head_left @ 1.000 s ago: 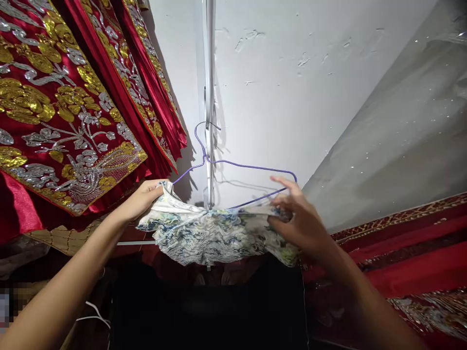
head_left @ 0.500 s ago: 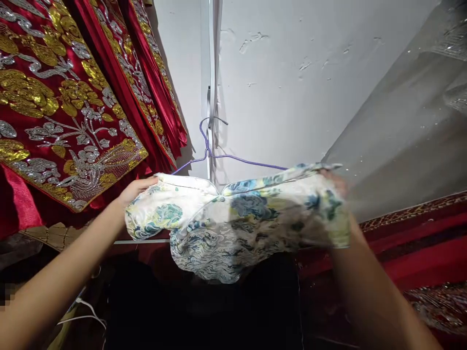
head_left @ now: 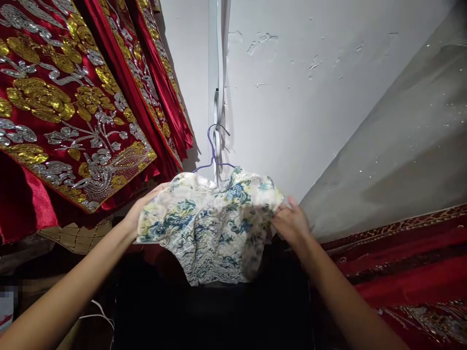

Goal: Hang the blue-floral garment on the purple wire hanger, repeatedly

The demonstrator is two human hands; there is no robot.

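Observation:
A cream garment with a blue and green floral print (head_left: 211, 228) hangs on a purple wire hanger (head_left: 213, 146), whose hook sits on a metal fitting on the white wall. Only the hanger's hook and neck show above the cloth. My left hand (head_left: 140, 211) grips the garment's left shoulder, its fingers tucked behind the fabric. My right hand (head_left: 290, 223) pinches the garment's right edge at shoulder height.
Red satin garments with gold and silver embroidery (head_left: 69, 107) hang close on the left. A grey sparkly sheet (head_left: 394, 150) slopes down on the right above more red embroidered cloth (head_left: 401, 267). A dark space (head_left: 211, 316) lies below the garment. A white cord (head_left: 102, 316) is at lower left.
The garment was bunched under the hanger's bar, then lifted over it. Now it is drawn over both hanger arms and hangs down, with my right hand moved inward to its edge.

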